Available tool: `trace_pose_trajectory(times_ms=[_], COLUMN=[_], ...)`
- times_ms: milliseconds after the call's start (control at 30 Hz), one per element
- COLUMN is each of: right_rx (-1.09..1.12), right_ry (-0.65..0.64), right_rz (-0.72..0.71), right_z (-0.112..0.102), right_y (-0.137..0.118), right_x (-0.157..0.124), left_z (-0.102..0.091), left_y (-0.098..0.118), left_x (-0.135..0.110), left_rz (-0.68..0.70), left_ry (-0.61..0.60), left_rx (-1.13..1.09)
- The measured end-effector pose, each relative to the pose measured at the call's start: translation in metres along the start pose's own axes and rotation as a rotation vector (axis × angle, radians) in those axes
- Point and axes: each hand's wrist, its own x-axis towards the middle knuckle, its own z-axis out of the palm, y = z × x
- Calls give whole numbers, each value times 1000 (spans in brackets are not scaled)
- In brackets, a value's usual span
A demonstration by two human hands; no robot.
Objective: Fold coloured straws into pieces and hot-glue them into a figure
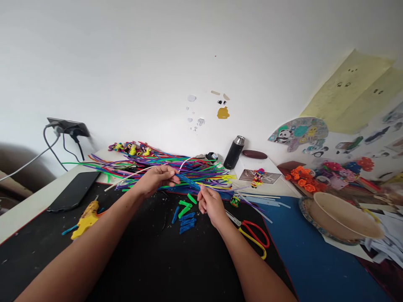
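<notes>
My left hand [155, 179] is closed round one end of a blue pipe cleaner [189, 182], just in front of a big pile of coloured pipe cleaners [157, 164]. My right hand [210, 204] pinches the other end of the same blue pipe cleaner, lower and to the right. Below the hands, short cut pieces in blue [187, 222] and green [185, 205] lie on the black mat [151, 260].
Red and yellow scissors [252, 234] lie right of my right hand. A yellow glue gun [85, 218] and a black phone [74, 191] are at left. A black flask [234, 152], small figures [258, 177], a bowl [343, 218] and orange flowers [302, 178] stand at right.
</notes>
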Motion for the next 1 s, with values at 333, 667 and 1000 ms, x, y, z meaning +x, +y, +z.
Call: trace_pose_trajectory(times_ms=[333,667,1000], right_rx=[14,79,-48], right_ry=[-69,-131,-137], right_rz=[59,121,81], right_z=[1,10,9], right_y=[-1,-3,-2], right_x=[-4,-11,-11], left_z=[-2,27,43], left_y=[-2,-7,-21], left_x=[0,-6,-4], left_rz=[-60,-101,-72], left_ry=[-33,-136,-55], left_rx=[-128,-100,-71])
